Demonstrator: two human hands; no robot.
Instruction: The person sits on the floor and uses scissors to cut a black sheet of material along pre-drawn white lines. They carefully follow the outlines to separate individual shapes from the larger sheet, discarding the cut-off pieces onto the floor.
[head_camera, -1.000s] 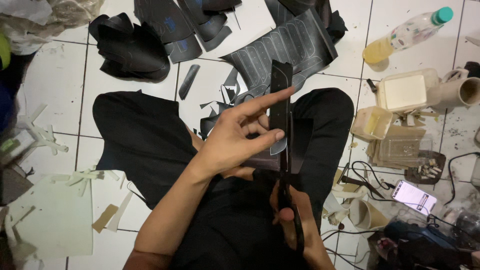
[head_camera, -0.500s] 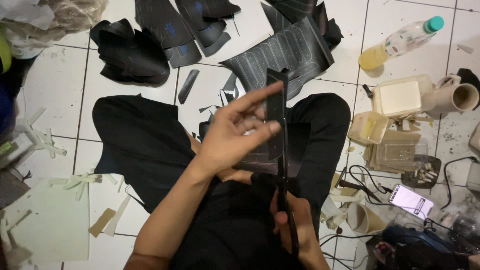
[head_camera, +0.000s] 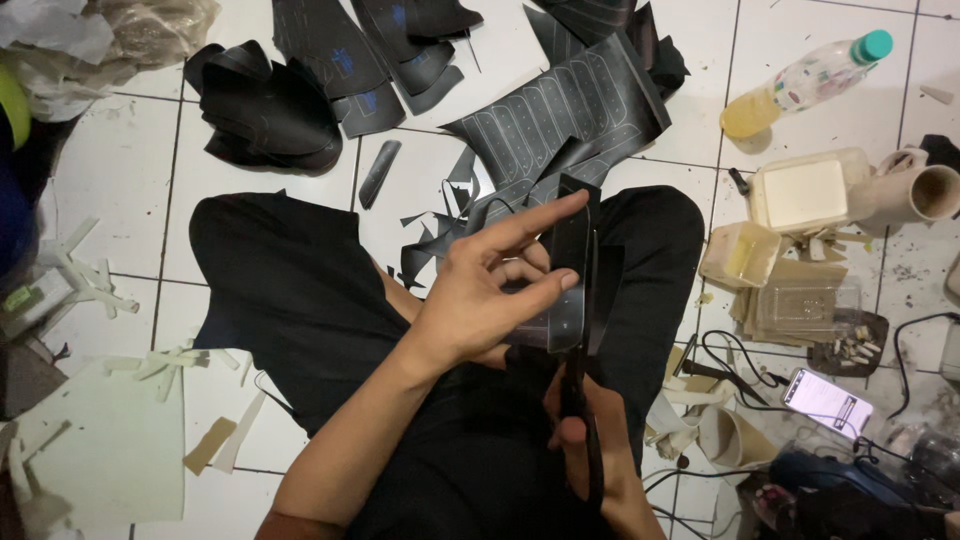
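I sit on a white tiled floor with my legs in black trousers. My left hand (head_camera: 495, 290) pinches a narrow black strip of sheet material (head_camera: 568, 262) between thumb and fingers, holding it upright over my lap. Below it my right hand (head_camera: 590, 445) grips dark scissors (head_camera: 583, 400), whose blades point up along the strip's right edge. A large black sheet marked with outlined shapes (head_camera: 565, 115) lies on the floor just beyond my knees.
Black cut pieces (head_camera: 275, 110) and scraps lie at the top left. A plastic bottle of yellow liquid (head_camera: 800, 85), a cream box (head_camera: 800, 195), clear containers, a lit phone (head_camera: 825, 402) and cables crowd the right. Pale offcuts (head_camera: 95, 440) cover the left floor.
My left hand and the strip have stayed over my lap with small finger shifts. The scissors stay along the strip's edge.
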